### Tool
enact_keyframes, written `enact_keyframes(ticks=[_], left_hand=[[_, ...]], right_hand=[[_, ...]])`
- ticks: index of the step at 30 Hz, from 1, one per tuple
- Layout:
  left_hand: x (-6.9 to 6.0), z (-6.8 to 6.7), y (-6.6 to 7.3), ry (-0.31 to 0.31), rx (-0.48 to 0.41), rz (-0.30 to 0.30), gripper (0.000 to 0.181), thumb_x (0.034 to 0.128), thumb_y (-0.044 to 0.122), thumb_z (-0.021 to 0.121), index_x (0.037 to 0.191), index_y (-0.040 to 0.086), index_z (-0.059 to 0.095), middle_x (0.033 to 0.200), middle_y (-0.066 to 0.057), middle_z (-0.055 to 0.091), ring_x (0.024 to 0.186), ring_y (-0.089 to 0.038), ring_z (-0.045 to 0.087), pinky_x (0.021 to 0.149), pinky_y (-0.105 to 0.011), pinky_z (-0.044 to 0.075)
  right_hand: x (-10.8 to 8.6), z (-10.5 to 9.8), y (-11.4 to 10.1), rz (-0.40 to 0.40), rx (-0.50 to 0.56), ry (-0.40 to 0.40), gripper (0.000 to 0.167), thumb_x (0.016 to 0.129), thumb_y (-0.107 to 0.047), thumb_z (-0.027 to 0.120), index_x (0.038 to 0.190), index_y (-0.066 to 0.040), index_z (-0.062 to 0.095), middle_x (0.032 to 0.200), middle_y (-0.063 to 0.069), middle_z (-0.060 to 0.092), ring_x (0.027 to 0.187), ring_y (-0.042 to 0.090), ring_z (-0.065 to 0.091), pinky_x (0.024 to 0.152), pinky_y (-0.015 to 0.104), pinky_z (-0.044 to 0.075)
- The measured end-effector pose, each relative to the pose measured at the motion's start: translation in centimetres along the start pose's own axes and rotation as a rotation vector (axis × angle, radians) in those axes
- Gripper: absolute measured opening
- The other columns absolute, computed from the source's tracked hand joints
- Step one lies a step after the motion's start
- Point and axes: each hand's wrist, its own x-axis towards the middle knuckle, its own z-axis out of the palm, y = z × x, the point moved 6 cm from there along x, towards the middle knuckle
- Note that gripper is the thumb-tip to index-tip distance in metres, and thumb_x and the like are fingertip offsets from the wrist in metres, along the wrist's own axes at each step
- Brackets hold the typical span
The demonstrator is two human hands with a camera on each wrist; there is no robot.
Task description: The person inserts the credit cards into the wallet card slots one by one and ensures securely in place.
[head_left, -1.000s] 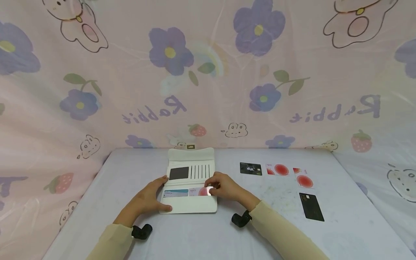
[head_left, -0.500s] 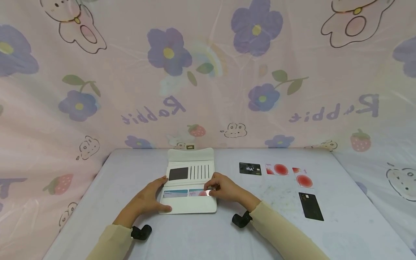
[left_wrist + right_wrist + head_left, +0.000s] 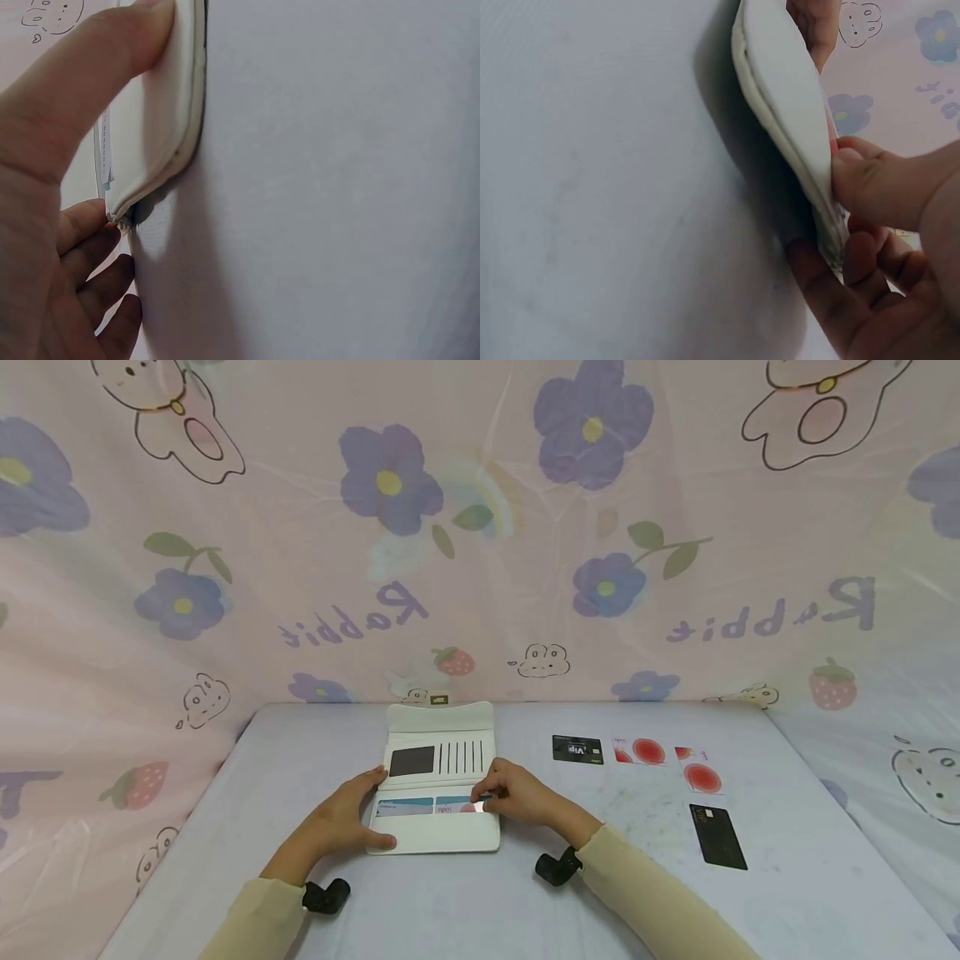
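Pink flowered fabric point(image 3: 495, 568) hangs behind a white table point(image 3: 450, 910). From the head, a white wallet point(image 3: 442, 833) lies unfolded on it, a blue card point(image 3: 405, 807) and a pink card point(image 3: 452, 807) side by side in its near half; the right hand point(image 3: 519, 793) pinches the pink card's right end, the left hand point(image 3: 343, 817) grips the wallet's left side, and four loose cards point(image 3: 648, 752) lie to the right. At the left wrist, the thumb point(image 3: 112, 45) presses the wallet; at the right, the fingers point(image 3: 826, 294) touch its edge.
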Motion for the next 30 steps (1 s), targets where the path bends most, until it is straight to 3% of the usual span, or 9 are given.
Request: enact_keyframes(ticks=[22, 30], left_hand=[[-0.07, -0.15, 0.12, 0.004, -0.007, 0.008, 0.117, 0.0563, 0.049, 0.09, 0.15, 0.009, 0.033, 0.159, -0.006, 0.028, 0.146, -0.036, 0.025, 0.117, -0.054, 0.024], [-0.02, 0.03, 0.02, 0.002, -0.047, 0.007, 0.117, 0.0561, 0.048, 0.09, 0.15, 0.009, 0.032, 0.159, -0.008, 0.026, 0.146, -0.037, 0.023, 0.117, -0.055, 0.023]], right_hand=[[-0.05, 0.03, -0.04, -0.013, 0.0, 0.011, 0.018, 0.086, -0.001, 0.067, 0.095, -0.014, 0.077, 0.085, 0.0, 0.048, 0.077, 0.011, 0.045, 0.065, 0.018, 0.041], [-0.19, -0.11, 0.15, 0.023, -0.035, 0.016, 0.016, 0.087, -0.006, 0.067, 0.097, -0.017, 0.073, 0.091, -0.002, 0.054, 0.086, 0.011, 0.052, 0.075, 0.022, 0.048]])
